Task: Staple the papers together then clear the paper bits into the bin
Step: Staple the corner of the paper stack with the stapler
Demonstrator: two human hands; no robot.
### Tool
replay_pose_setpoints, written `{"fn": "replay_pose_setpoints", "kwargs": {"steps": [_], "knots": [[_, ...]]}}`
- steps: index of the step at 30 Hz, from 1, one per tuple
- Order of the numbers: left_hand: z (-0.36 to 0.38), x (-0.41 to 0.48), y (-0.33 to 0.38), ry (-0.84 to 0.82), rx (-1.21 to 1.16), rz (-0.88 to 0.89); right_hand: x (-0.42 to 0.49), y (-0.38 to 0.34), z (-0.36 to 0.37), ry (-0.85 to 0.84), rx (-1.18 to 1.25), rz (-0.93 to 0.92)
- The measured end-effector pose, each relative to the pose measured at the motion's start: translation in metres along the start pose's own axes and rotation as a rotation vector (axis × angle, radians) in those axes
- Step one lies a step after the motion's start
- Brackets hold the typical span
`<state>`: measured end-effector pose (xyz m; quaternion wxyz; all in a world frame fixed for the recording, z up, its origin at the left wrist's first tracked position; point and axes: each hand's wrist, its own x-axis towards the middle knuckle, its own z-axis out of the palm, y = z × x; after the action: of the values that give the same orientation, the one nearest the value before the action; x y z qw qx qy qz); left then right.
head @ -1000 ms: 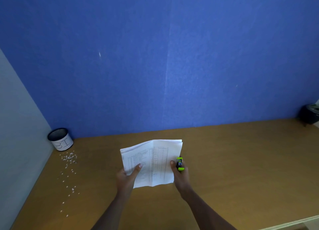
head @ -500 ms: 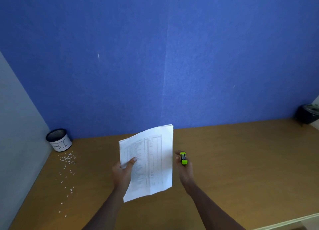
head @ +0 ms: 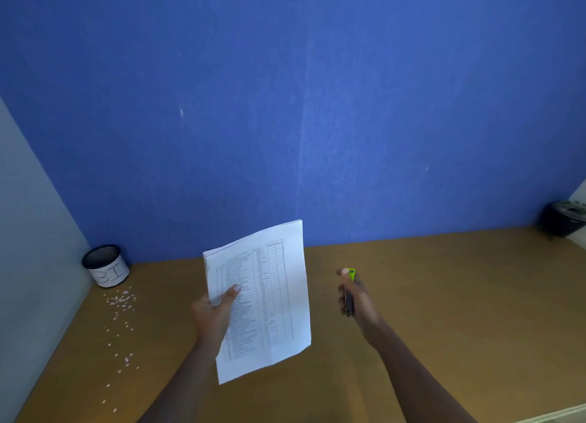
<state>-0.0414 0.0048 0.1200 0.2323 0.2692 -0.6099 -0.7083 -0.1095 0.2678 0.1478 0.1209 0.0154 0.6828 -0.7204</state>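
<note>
My left hand (head: 214,316) grips a stack of white printed papers (head: 266,295) by its left edge and holds it upright above the wooden table (head: 444,295). My right hand (head: 358,299) is off to the right of the stack, apart from it, closed around a small stapler (head: 349,288) with a lime-green tip and dark body. Small white paper bits (head: 122,315) are scattered over the table's left side. A round black bin (head: 106,265) with a white label stands in the far left corner, just beyond the bits.
A blue wall rises behind the table and a grey wall runs along its left side. A dark object (head: 563,218) sits in the far right corner. The table's near edge shows at the bottom right.
The papers have been lifted off the table and tilted upright in my left hand. My right hand with the stapler has drawn away to the right of the stack.
</note>
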Motion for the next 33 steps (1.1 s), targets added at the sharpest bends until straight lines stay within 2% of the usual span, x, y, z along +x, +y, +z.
{"fn": "replay_pose_setpoints", "kwargs": {"steps": [3,7,13,18,24,33], "knots": [[0.000,0.003,0.004,-0.007,-0.010,-0.025,0.005,-0.008,-0.004,0.000,0.187,0.110],[0.001,0.006,0.008,-0.005,-0.040,-0.065,0.005,-0.017,-0.009,0.006,0.095,0.036],[-0.001,0.011,0.010,-0.051,-0.069,-0.155,0.001,-0.033,-0.006,-0.006,0.113,0.046],[0.002,0.007,0.019,-0.086,-0.076,-0.162,0.004,-0.044,-0.005,0.030,-0.019,0.005],[0.002,0.006,0.029,-0.083,-0.033,-0.152,0.002,-0.060,0.003,0.012,-0.264,-0.188],[0.006,-0.009,0.059,-0.091,0.030,0.015,0.005,-0.082,0.009,0.003,-0.382,-0.326]]}}
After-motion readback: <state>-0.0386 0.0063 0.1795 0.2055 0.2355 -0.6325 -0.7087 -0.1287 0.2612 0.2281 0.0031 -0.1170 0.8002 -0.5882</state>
